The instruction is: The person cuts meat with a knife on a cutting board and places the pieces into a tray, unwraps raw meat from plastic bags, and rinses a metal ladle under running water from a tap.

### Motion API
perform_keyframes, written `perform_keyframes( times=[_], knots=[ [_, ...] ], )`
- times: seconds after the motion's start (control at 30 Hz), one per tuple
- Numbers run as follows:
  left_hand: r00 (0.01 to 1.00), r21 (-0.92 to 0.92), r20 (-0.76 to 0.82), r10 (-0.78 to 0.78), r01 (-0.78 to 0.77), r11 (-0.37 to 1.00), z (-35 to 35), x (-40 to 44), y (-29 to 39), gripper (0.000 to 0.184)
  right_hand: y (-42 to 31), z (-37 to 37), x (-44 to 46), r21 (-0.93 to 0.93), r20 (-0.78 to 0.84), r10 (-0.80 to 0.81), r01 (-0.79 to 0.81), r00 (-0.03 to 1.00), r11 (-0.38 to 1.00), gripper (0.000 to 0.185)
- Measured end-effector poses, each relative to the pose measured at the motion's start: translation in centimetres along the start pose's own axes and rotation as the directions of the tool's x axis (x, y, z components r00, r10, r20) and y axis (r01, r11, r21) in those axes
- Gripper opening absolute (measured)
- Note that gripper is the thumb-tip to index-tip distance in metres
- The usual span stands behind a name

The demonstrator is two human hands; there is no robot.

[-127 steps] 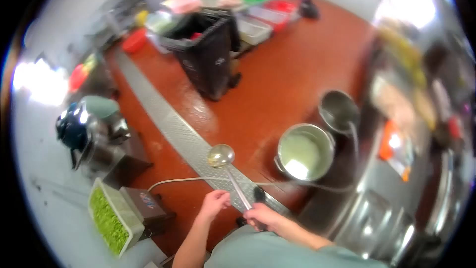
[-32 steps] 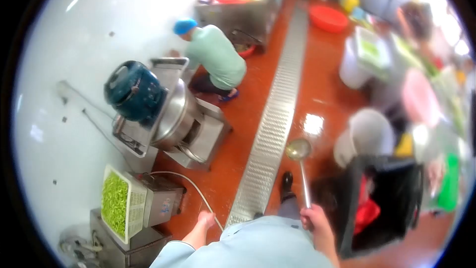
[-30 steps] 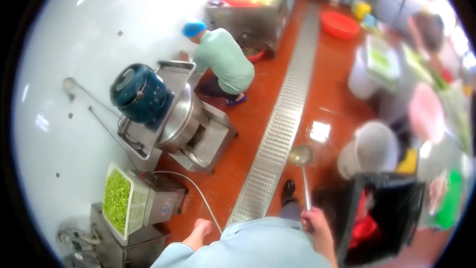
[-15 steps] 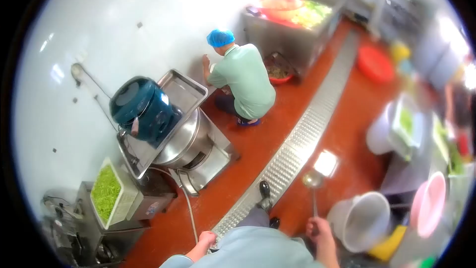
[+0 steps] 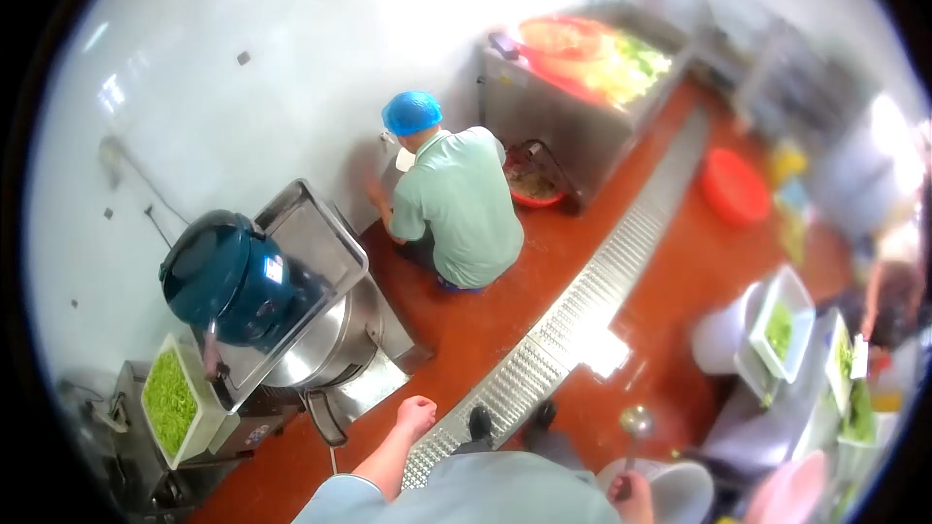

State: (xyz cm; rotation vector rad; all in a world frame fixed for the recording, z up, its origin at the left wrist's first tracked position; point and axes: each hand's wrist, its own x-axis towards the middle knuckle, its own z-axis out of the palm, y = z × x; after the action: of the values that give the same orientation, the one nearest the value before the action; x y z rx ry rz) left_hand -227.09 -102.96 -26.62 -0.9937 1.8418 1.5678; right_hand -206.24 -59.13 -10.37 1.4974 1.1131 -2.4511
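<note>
A long-handled metal ladle (image 5: 637, 421) is held bowl-up by my right hand (image 5: 629, 491), whose fingers are wrapped round its handle low at the right of my body. Close beside it is a white bin (image 5: 680, 493). My left hand (image 5: 417, 414) hangs over the floor near the metal drain strip, its fingers curled; whether anything is inside is too small to tell. To its left stands a round steel machine (image 5: 311, 349) with a metal tray (image 5: 316, 233) and a dark teal lidded appliance (image 5: 228, 281) on top.
A person in a blue hair cap (image 5: 461, 204) squats by the wall ahead. Beyond is a steel counter (image 5: 544, 102) with a red basin. A drain strip (image 5: 558, 325) crosses the red floor. White crates of chopped greens (image 5: 170, 408) stand left, others (image 5: 780, 330) right, with a red tub (image 5: 735, 187).
My view has turned and moved forward, so the squatting person and steel machine appear nearer. The black bin has left view. The ladle stays in my right hand, now lower in view.
</note>
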Motion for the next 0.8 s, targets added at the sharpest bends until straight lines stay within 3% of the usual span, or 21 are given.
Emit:
perform_keyframes(
  times=[0.07, 0.13, 0.17, 0.27, 0.3, 0.33, 0.4, 0.43, 0.5, 0.57, 0.63, 0.77, 0.8],
  knots=[
    [0.999, -0.027, -0.024, -0.027, 0.026, 0.999, 1.3, 0.1, 2.0, 0.006, -2.2, 1.9, 1.4, 0.064, 0.014, -0.068, 0.067, 0.998, 0.996, 0.023],
    [0.997, 0.026, -0.057, -0.053, 0.055, 0.998, 2.2, 0.9, 2.1, 0.005, -3.8, -2.4, 12.4, 0.071, -0.03, 0.31, -0.308, 0.95, 0.949, 0.013],
    [0.993, 0.058, -0.094, -0.074, 0.08, 0.995, 2.3, 2.4, 0.3, 0.007, -4.6, -4.2, 16.7, 0.077, -0.056, 0.489, -0.484, 0.871, 0.872, 0.009],
    [0.975, 0.308, -0.207, -0.082, 0.144, 0.94, 2.8, 3.0, -3.1, 0.009, -9.9, -1.7, 20.7, 0.011, 0.112, 0.408, -0.412, 0.906, 0.911, 0.014],
    [0.989, 0.537, -0.135, -0.062, 0.126, 0.834, 2.9, 2.5, -3.6, 0.009, -11.9, 0.9, 19.7, 0.034, 0.12, 0.242, -0.247, 0.963, 0.968, 0.01],
    [0.997, 0.737, -0.055, -0.059, 0.08, 0.672, 3.2, 1.8, -3.3, 0.01, -14.1, 2.8, 20.6, -0.021, 0.051, 0.293, -0.293, 0.955, 0.956, 0.01],
    [0.979, 0.475, -0.143, -0.143, 0.195, 0.858, 5.5, -0.3, -1.8, 0.008, -18.9, 6.1, 22.9, -0.142, -0.096, 0.364, -0.375, 0.926, 0.916, 0.01],
    [0.962, 0.303, -0.18, -0.205, 0.253, 0.919, 6.9, -1.3, -2.1, 0.008, -21.0, 7.6, 23.4, -0.213, -0.043, 0.328, -0.329, 0.944, 0.92, 0.01],
    [0.982, 0.563, 0.033, 0.185, -0.171, 0.808, 7.5, -0.3, -4.5, 0.007, -23.3, 8.6, 27.9, -0.307, -0.085, 0.363, -0.371, 0.928, 0.876, 0.011],
    [0.977, 0.395, -0.189, -0.097, 0.166, 0.904, 11.6, -3.8, 1.8, 0.011, -25.4, 9.4, 32.2, -0.378, -0.081, 0.408, -0.407, 0.91, 0.832, 0.012],
    [0.995, 0.594, -0.098, -0.027, 0.08, 0.8, 12.0, -1.4, -1.1, 0.015, -27.6, 11.5, 34.1, -0.413, -0.039, 0.401, -0.38, 0.915, 0.828, 0.012],
    [0.999, 0.714, -0.005, -0.051, 0.039, 0.699, 14.8, 1.3, -1.4, 0.022, -31.3, 16.0, 37.6, -0.456, -0.012, 0.414, -0.373, 0.91, 0.808, 0.013],
    [0.989, 0.904, 0.145, 0.006, -0.135, 0.405, 15.5, 2.2, -0.9, 0.02, -32.1, 17.0, 38.5, -0.45, -0.02, 0.426, -0.389, 0.904, 0.804, 0.013]
  ],
)
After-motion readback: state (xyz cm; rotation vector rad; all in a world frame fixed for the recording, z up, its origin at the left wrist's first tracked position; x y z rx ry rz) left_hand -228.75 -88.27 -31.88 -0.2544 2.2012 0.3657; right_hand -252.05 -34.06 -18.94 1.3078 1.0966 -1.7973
